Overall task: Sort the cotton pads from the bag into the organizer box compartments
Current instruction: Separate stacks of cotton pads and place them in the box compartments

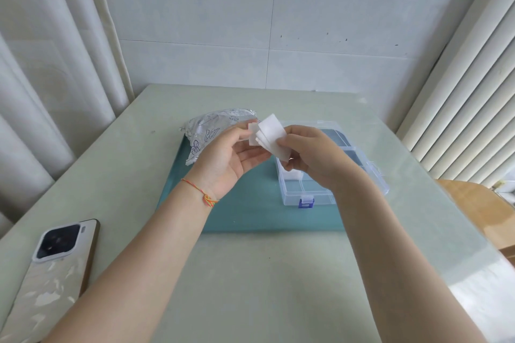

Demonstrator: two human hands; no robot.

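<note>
While both hands pinch fanned cotton pads [269,133], the right hand [312,153] hides most organizer box [306,195] compartments; left hand [225,159] at nine o'clock masks the bag [207,131].

No legible text; bag [211,131] print shows only line drawings.

You have one view only, from the camera on your head, looking forward and steeply down over your own forearms at the table [278,273]. It sits close: your left hand [223,159] and right hand [312,153] meet mid-frame, while the wide lens also takes in the wall [250,22] behind.
</note>
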